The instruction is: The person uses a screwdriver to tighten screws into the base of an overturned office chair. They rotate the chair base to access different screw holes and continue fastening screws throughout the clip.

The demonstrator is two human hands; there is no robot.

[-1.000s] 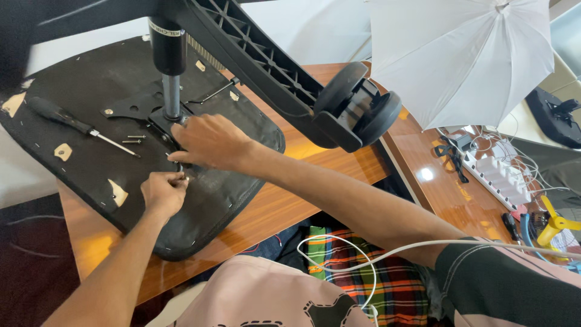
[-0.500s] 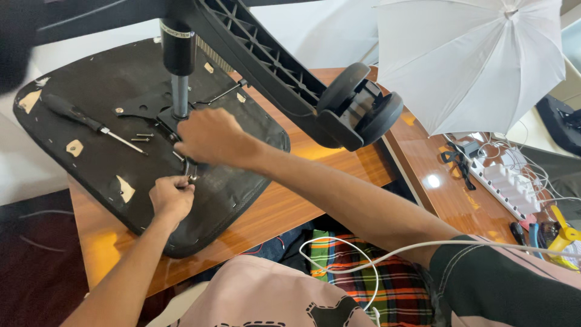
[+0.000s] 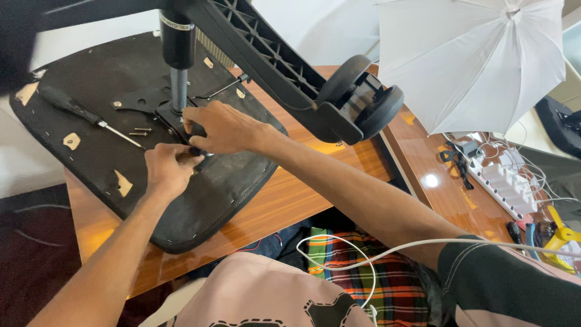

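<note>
An upturned office chair seat (image 3: 91,127), black underneath, lies on a wooden table (image 3: 290,200). Its metal mounting plate (image 3: 166,115) and gas column (image 3: 178,79) rise from the middle. My right hand (image 3: 221,127) rests on the plate's near edge, fingers curled over it. My left hand (image 3: 166,169) sits just below, fingers pinched on something small at the plate's edge; what it is I cannot make out. A black-handled screwdriver (image 3: 85,113) and two loose screws (image 3: 140,131) lie on the seat to the left.
The chair's star base (image 3: 266,57) with a twin black caster (image 3: 360,100) hangs over the table. A white photo umbrella (image 3: 478,57) stands at right, above a white power strip (image 3: 505,188) with cables. A white cable (image 3: 339,254) crosses my lap.
Both hands have stayed at the mounting plate with only slight shifts. My view has drifted a little, so the seat sits lower and further right.
</note>
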